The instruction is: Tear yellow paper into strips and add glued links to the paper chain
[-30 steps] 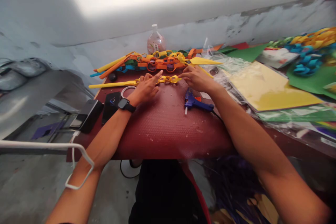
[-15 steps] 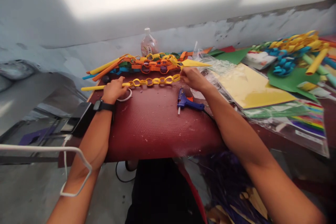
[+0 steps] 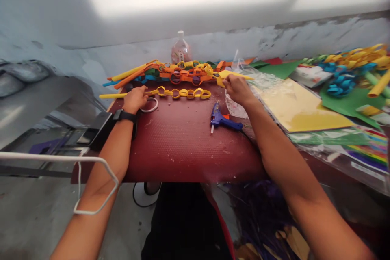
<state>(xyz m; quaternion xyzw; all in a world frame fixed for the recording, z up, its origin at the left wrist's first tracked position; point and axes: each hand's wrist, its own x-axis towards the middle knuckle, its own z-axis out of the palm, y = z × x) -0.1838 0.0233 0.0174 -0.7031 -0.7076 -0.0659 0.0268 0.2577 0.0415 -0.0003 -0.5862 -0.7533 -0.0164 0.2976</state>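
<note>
My left hand (image 3: 135, 99), with a black watch on its wrist, lies closed over a rolled yellow paper tube (image 3: 112, 96) at the table's far left. From that hand a yellow paper chain (image 3: 190, 94) stretches to the right across the red table (image 3: 183, 146), its last loop lying free. My right hand (image 3: 239, 88) is closed, apart from the chain's end; its fingertips are partly hidden, and what they pinch is unclear. Behind its knuckles shows a pointed yellow paper piece (image 3: 231, 74). A blue glue gun (image 3: 222, 120) lies below the right hand.
Orange paper chains (image 3: 183, 75) and rolled tubes lie heaped behind, before a clear bottle (image 3: 181, 50). At right are yellow sheets (image 3: 304, 107), green paper (image 3: 350, 103) and more chains. A white ring (image 3: 150, 105) lies near my left hand. A white bent frame (image 3: 55, 157) crosses the lower left.
My right hand has left the end of the yellow chain and moved right and slightly up. The left hand stays on the tube. The view has shifted a little.
</note>
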